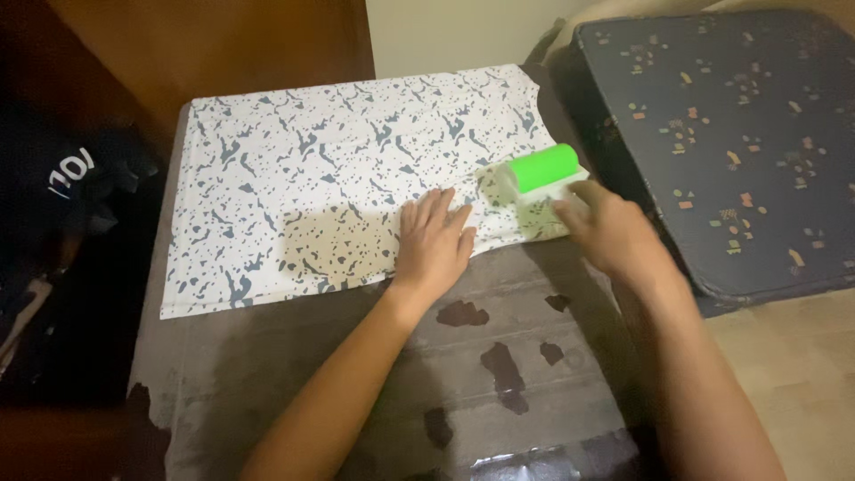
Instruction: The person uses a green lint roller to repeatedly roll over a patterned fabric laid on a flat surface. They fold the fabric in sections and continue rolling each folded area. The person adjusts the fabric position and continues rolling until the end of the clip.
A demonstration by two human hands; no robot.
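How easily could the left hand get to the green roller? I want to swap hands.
Probably yes. The left hand lies flat on the cloth, close beside the green roller, with only bare cloth between them. The right hand holds the roller's handle, though.

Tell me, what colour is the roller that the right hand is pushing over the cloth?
Bright green: the roller shows best in the head view, on the white cloth with dark blue-grey speckles.

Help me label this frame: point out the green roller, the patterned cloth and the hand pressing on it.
green roller (541, 167), head view, middle of the drum.
patterned cloth (294, 160), head view, bare middle of the fabric.
left hand (434, 242), head view, back of the hand.
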